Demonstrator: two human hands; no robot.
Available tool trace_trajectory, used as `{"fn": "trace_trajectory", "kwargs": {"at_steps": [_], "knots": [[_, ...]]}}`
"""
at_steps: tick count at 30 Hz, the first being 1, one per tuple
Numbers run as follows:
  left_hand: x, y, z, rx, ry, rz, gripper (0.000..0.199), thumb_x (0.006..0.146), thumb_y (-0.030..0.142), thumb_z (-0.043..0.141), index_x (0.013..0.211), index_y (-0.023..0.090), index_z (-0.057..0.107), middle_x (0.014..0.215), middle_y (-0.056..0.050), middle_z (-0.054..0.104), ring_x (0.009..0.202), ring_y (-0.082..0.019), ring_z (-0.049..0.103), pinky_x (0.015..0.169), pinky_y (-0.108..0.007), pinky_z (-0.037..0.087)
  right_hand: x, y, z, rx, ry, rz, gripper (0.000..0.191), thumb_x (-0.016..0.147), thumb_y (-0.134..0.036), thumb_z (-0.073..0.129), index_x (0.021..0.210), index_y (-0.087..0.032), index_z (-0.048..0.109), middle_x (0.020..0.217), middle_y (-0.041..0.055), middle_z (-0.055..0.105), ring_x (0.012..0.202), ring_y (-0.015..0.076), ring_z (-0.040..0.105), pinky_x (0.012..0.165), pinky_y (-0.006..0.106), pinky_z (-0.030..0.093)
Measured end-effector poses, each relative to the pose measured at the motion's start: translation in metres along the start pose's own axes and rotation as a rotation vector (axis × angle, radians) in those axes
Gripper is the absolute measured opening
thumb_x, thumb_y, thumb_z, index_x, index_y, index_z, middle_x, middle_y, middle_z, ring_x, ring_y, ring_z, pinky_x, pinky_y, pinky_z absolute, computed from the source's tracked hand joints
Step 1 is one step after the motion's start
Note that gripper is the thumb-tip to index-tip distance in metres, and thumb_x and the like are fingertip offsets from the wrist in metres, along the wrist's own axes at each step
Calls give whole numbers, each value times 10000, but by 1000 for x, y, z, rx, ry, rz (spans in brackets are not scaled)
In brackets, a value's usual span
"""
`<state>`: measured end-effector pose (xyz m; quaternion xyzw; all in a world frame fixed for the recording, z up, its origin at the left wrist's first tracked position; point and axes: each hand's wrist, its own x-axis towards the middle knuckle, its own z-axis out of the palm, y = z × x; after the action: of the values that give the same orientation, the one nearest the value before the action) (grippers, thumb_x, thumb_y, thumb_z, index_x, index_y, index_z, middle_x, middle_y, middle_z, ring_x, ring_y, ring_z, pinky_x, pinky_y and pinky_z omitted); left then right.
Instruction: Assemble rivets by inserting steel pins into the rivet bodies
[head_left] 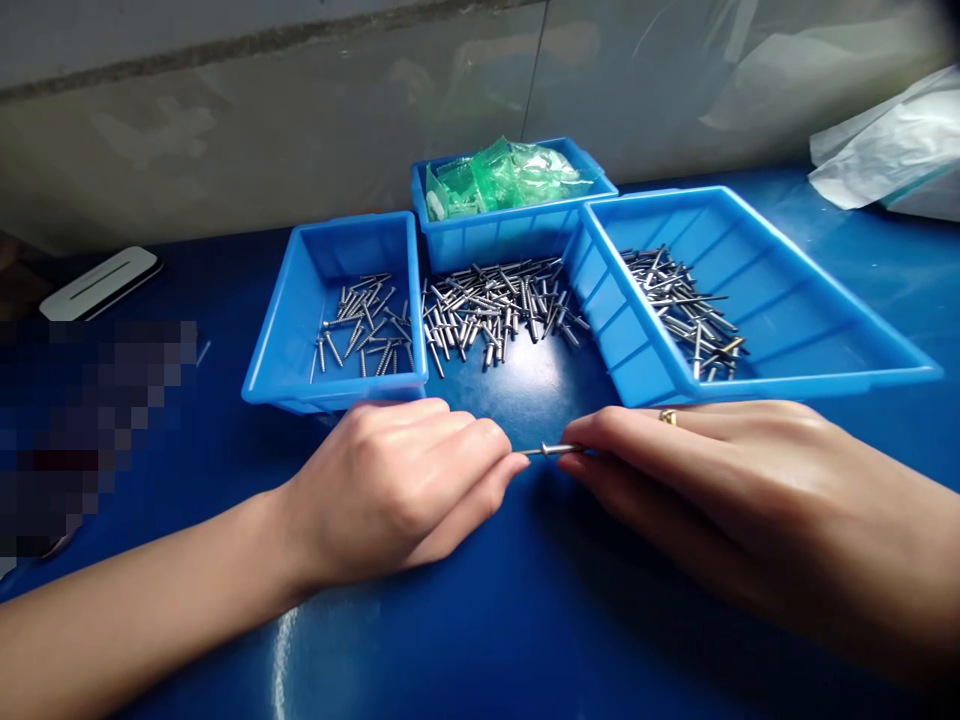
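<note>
Between both hands, level above the blue table, is a blind rivet (549, 450) with its flange near the middle. My left hand (420, 480) pinches the thin pin end. The thicker end is held in the fingertips of my right hand (720, 490), which wears a gold ring. Just beyond lies a loose pile of rivets and screws (495, 305) on the table. To its left a blue bin (262, 370) holds several screws (367, 320). On the right, a larger blue bin (825, 320) contains several rivets (686, 305).
Behind the pile, a third blue bin (502, 240) holds green and clear plastic packaging (499, 175). A white, flat object (101, 283) lies far left, near a blurred-out patch. White plastic sheeting (892, 145) rests at the far right. A wall (262, 130) borders the table's back.
</note>
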<state>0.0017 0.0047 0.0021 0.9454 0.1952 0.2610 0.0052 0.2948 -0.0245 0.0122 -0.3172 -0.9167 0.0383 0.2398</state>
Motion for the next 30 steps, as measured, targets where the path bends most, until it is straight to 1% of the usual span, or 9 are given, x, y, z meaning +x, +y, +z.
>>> {"fn": "trace_trajectory", "kwargs": {"at_steps": [6, 9, 13, 14, 16, 18, 21, 25, 30], "knots": [[-5, -1, 0, 11, -20, -8, 593, 1431, 199, 423, 1004, 137, 828, 833, -18, 833, 655, -177, 748, 631, -365, 589, 2, -2, -1, 44, -33, -36, 536, 1351, -89, 405, 948, -236, 726, 830, 71, 878, 536, 189, 797, 506, 314, 527], [-6, -1, -1, -6, -26, -12, 624, 1440, 221, 407, 982, 137, 823, 815, -12, 813, 645, -172, 732, 614, -370, 579, 1, -2, 0, 76, -37, -25, 529, 1382, -152, 408, 963, -240, 718, 845, 74, 885, 538, 194, 797, 496, 320, 519], [-6, -1, -2, -18, -20, -6, 677, 1444, 220, 369, 943, 134, 816, 776, -7, 771, 624, -167, 697, 596, -379, 543, -9, 0, 7, 79, -28, 86, 485, 1435, -306, 369, 1082, -262, 698, 845, 38, 869, 519, 178, 755, 479, 323, 458], [-5, 0, -2, -19, -18, -5, 692, 1445, 218, 354, 933, 134, 812, 763, -6, 757, 615, -166, 687, 591, -383, 531, -13, 0, 9, 77, -30, 92, 465, 1433, -311, 363, 1108, -271, 693, 838, 28, 857, 515, 179, 743, 483, 330, 441], [-4, 0, -1, -14, -15, 0, 712, 1444, 209, 333, 912, 144, 801, 743, 0, 735, 605, -164, 674, 591, -385, 514, -20, 0, 12, 100, -42, 77, 396, 1398, -244, 410, 1128, -280, 698, 914, 46, 891, 601, 209, 806, 520, 345, 459], [-2, 0, -1, -6, -8, 5, 705, 1441, 199, 343, 899, 159, 791, 741, 5, 735, 599, -161, 669, 597, -381, 504, -26, -1, 12, 133, -41, 75, 339, 1354, -196, 486, 1099, -286, 690, 995, 73, 928, 671, 227, 846, 526, 343, 465], [1, 1, 0, -11, 6, 14, 648, 1427, 189, 418, 898, 169, 793, 758, 4, 770, 593, -163, 667, 599, -373, 511, -29, -3, 10, 145, -48, 98, 286, 1296, -160, 560, 1092, -280, 720, 1019, 75, 940, 643, 223, 816, 515, 340, 460], [1, 2, 0, 6, 22, -1, 538, 1373, 153, 535, 919, 169, 823, 804, -20, 840, 624, -182, 717, 622, -368, 558, -26, -3, 8, 104, -46, 97, 303, 1297, -135, 528, 1102, -268, 718, 978, 71, 923, 590, 207, 775, 511, 355, 418], [0, 2, -1, -21, 3, -1, 533, 1359, 117, 540, 914, 175, 827, 803, -6, 841, 621, -163, 698, 628, -344, 562, -22, -1, 13, 87, -39, 78, 369, 1359, -181, 475, 1072, -279, 686, 934, 59, 900, 617, 210, 791, 546, 357, 430]]}}
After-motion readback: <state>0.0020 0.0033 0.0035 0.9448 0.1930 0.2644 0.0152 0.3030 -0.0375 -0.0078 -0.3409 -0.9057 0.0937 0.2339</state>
